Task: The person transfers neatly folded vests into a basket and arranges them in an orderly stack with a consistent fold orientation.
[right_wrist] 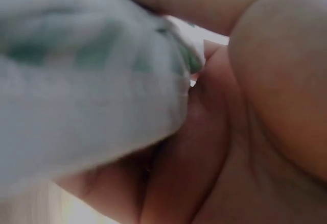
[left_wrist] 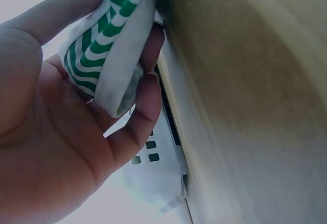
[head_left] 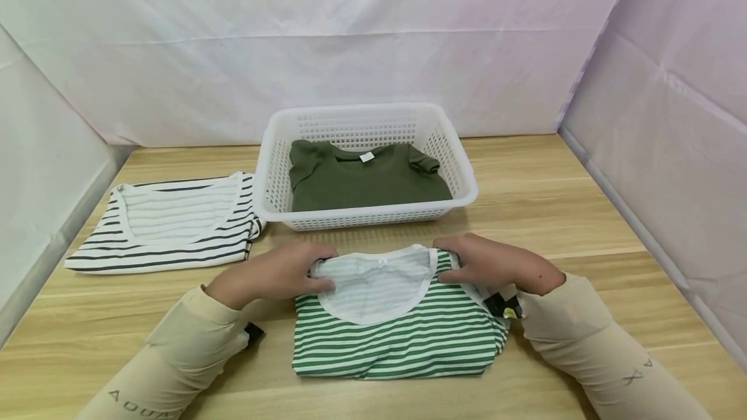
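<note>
The green shirt (head_left: 397, 349) lies on the basket's (head_left: 367, 214) near side, neckline (head_left: 366, 323) toward the basket, long axis parallel to the basket's. It sits between the left hand (head_left: 283, 271) and right hand (head_left: 489, 261), each gripping it beside the neckline.

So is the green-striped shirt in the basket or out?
Out: the green-striped shirt rests on the table in front of the basket.
</note>
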`<state>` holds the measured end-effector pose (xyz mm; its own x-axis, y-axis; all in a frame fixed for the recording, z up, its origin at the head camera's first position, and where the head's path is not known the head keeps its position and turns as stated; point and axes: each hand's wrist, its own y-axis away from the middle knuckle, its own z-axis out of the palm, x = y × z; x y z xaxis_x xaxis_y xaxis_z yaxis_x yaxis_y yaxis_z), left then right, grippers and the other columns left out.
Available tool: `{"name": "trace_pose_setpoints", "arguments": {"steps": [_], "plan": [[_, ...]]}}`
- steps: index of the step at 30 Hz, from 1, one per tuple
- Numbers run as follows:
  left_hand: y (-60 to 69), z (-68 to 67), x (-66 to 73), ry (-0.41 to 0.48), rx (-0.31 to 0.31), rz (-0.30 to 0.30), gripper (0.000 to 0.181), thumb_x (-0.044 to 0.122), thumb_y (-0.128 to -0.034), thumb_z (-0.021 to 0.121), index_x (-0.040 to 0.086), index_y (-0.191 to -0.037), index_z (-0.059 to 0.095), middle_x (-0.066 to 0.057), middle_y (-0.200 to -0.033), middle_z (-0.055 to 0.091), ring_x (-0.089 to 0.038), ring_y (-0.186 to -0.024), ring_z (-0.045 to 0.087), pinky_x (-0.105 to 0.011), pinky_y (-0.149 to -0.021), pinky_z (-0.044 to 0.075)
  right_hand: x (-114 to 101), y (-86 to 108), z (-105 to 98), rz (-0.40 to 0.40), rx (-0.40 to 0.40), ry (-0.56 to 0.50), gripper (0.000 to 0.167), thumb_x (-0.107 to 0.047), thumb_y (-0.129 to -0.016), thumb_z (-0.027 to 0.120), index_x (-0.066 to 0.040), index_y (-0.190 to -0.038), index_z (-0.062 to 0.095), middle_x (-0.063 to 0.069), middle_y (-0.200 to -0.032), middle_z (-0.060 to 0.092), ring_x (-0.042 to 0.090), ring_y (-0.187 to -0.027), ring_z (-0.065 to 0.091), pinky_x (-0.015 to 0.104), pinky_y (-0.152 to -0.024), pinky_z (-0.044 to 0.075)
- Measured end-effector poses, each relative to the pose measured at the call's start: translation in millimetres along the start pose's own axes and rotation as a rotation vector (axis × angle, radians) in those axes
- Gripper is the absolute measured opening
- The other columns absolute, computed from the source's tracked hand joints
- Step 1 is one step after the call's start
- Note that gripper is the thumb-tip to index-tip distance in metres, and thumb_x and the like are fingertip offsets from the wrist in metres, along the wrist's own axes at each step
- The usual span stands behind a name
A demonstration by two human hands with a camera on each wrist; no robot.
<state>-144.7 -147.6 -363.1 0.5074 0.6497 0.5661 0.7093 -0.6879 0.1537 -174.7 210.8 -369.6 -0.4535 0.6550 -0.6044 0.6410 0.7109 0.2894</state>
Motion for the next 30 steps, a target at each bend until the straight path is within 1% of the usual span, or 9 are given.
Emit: {"name": "trace_pose_setpoints", "arguments": {"steps": [3, 7, 11, 14, 15, 18, 20, 22, 30], "plan": [[0.1, 0.6, 0.3, 0.015, -0.008, 0.001, 0.012, 0.024, -0.0909, 0.074, 0.022, -0.091, 0.063, 0.013, -0.077, 0.058, -0.002, -0.07, 0.053, -0.022, -0.065, 0.047, 1.2, 0.4, 1.2, -0.007, -0.009, -0.015, 0.022, -0.023, -0.094, 0.071, -0.018, -0.111, 0.059, -0.009, -0.088, 0.059, 0.005, -0.078, 0.056, 0.022, -0.069, 0.049], [0.7, 0.2, -0.4, 0.035, -0.002, -0.001, 0.012, 0.023, -0.0901, 0.075, 0.022, -0.093, 0.064, 0.013, -0.08, 0.06, -0.003, -0.072, 0.054, -0.023, -0.067, 0.048, -0.5, 1.9, -0.1, -0.027, 0.024, -0.018, 0.037, -0.021, -0.09, 0.076, -0.019, -0.122, 0.058, -0.007, -0.104, 0.064, 0.008, -0.091, 0.058, 0.024, -0.079, 0.05], [1.9, -1.4, -2.0, 0.038, 0.029, -0.015, 0.016, 0.024, -0.0875, 0.078, 0.024, -0.094, 0.063, 0.013, -0.082, 0.06, -0.004, -0.075, 0.054, -0.023, -0.069, 0.047, -3.2, 3.0, -2.0, -0.047, 0.059, -0.035, 0.047, -0.016, -0.089, 0.075, -0.019, -0.131, 0.055, -0.005, -0.122, 0.064, 0.011, -0.108, 0.058, 0.031, -0.094, 0.05], [2.4, -2.4, -2.8, 0.037, 0.048, -0.02, 0.017, 0.024, -0.086, 0.079, 0.024, -0.096, 0.065, 0.013, -0.084, 0.062, -0.003, -0.076, 0.055, -0.023, -0.07, 0.048, -3.1, 2.7, -2.0, -0.061, 0.071, -0.045, 0.052, -0.015, -0.089, 0.074, -0.018, -0.137, 0.054, -0.005, -0.127, 0.063, 0.011, -0.113, 0.058, 0.033, -0.099, 0.049], [2.3, -2.7, -2.9, 0.038, 0.048, -0.023, 0.017, 0.024, -0.086, 0.079, 0.023, -0.097, 0.067, 0.013, -0.085, 0.063, -0.003, -0.076, 0.056, -0.023, -0.071, 0.049, -2.8, 2.4, -1.8, -0.064, 0.075, -0.045, 0.053, -0.015, -0.088, 0.075, -0.017, -0.137, 0.055, -0.005, -0.127, 0.063, 0.01, -0.113, 0.058, 0.032, -0.099, 0.049], [2.5, -2.8, -2.8, 0.049, 0.04, -0.028, 0.015, 0.024, -0.0862, 0.079, 0.02, -0.097, 0.07, 0.012, -0.087, 0.066, -0.002, -0.076, 0.058, -0.023, -0.07, 0.05, 0.0, 1.4, -1.4, -0.055, 0.072, -0.061, 0.04, -0.014, -0.087, 0.076, -0.014, -0.125, 0.063, -0.006, -0.105, 0.066, 0.007, -0.091, 0.059, 0.026, -0.082, 0.052], [2.8, -2.8, -2.4, 0.047, 0.038, -0.038, 0.013, 0.024, -0.0862, 0.079, 0.02, -0.095, 0.071, 0.012, -0.086, 0.067, -0.001, -0.075, 0.058, -0.022, -0.07, 0.05, 1.7, 0.9, -1.2, -0.045, 0.067, -0.077, 0.029, -0.014, -0.086, 0.076, -0.014, -0.113, 0.066, -0.007, -0.089, 0.062, 0.005, -0.078, 0.055, 0.022, -0.07, 0.049], [3.1, -3.1, -2.2, 0.041, 0.039, -0.039, 0.012, 0.025, -0.0861, 0.079, 0.02, -0.092, 0.07, 0.012, -0.083, 0.066, -0.002, -0.073, 0.057, -0.022, -0.069, 0.049, 3.2, 0.9, -1.3, -0.044, 0.065, -0.095, 0.022, -0.012, -0.085, 0.076, -0.013, -0.103, 0.065, -0.007, -0.079, 0.056, 0.005, -0.07, 0.051, 0.021, -0.063, 0.046], [3.5, -4.0, -1.9, 0.018, 0.034, -0.025, 0.019, 0.025, -0.0881, 0.076, 0.02, -0.086, 0.058, 0.01, -0.077, 0.054, -0.006, -0.072, 0.049, -0.022, -0.067, 0.044, 3.2, 1.1, -0.9, -0.118, 0.055, -0.103, 0.018, -0.007, -0.087, 0.074, -0.014, -0.095, 0.058, -0.006, -0.082, 0.054, 0.007, -0.074, 0.05, 0.023, -0.068, 0.046]]}}
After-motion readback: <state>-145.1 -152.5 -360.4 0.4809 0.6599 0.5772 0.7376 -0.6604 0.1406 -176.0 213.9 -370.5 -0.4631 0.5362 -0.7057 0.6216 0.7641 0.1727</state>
